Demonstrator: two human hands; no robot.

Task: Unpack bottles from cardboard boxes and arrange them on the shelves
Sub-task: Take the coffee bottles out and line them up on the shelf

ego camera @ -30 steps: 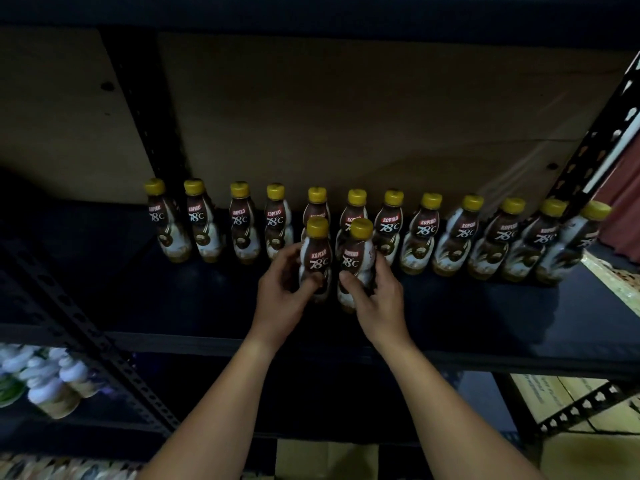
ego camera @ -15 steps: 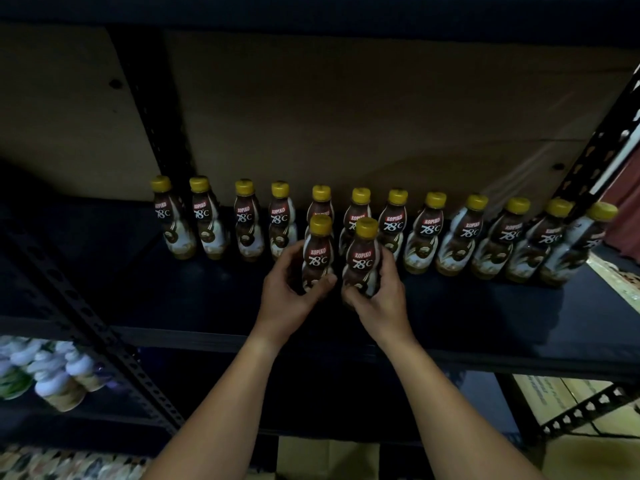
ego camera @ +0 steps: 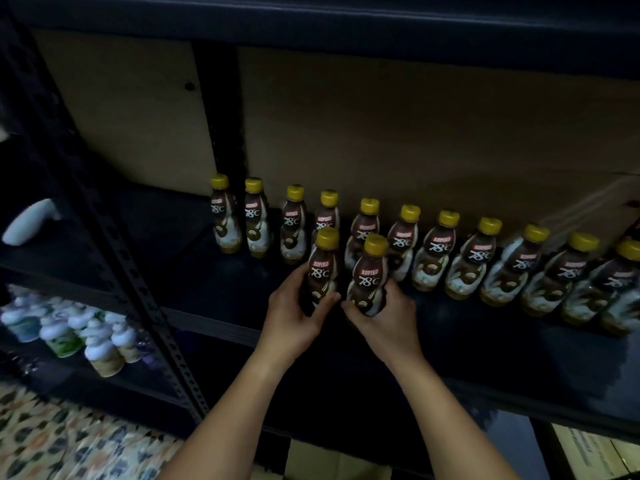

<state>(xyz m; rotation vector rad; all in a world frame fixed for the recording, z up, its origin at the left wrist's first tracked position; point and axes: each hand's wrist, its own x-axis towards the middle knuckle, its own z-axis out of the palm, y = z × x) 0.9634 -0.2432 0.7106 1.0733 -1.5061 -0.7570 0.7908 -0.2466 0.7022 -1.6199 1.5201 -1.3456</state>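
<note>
Left hand [ego camera: 294,318]: fingers wrapped round left front bottle [ego camera: 322,268]. Right hand [ego camera: 388,318]: gripping right front bottle [ego camera: 369,275]. Both bottles upright on shelf [ego camera: 214,289], at 6 o'clock of the back row [ego camera: 450,251].

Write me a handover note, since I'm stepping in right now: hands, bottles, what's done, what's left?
Left hand grips one yellow-capped Kopiko bottle; right hand grips a second one, both upright on the dark shelf.
Done: a back row of the same bottles stands along the shelf.
Left: release this pair as the start of a front row, then continue it. No cardboard box being unpacked is in view.
</note>
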